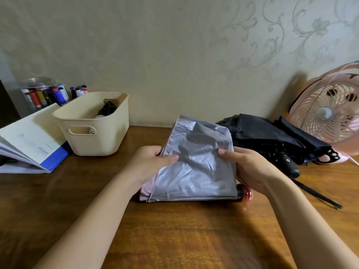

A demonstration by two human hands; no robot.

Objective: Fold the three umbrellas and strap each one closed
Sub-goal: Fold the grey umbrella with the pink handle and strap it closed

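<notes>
On the wooden tabletop (174,230), centre frame, both hands hold a silver umbrella (198,171).
Its canopy hangs loose, the lower edge on the wood; a collapsed black umbrella (262,136) lies just right of it; a cream basket (93,140) stands left; left hand (149,162) and right hand (250,167) pinch the canopy's sides, fingers (155,150) curled behind, thumbs in front.

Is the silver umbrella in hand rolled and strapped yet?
Not yet. The silver umbrella is collapsed but loose, its canopy a flat panel pinched by the left hand and right hand; no strap wraps it.
</notes>
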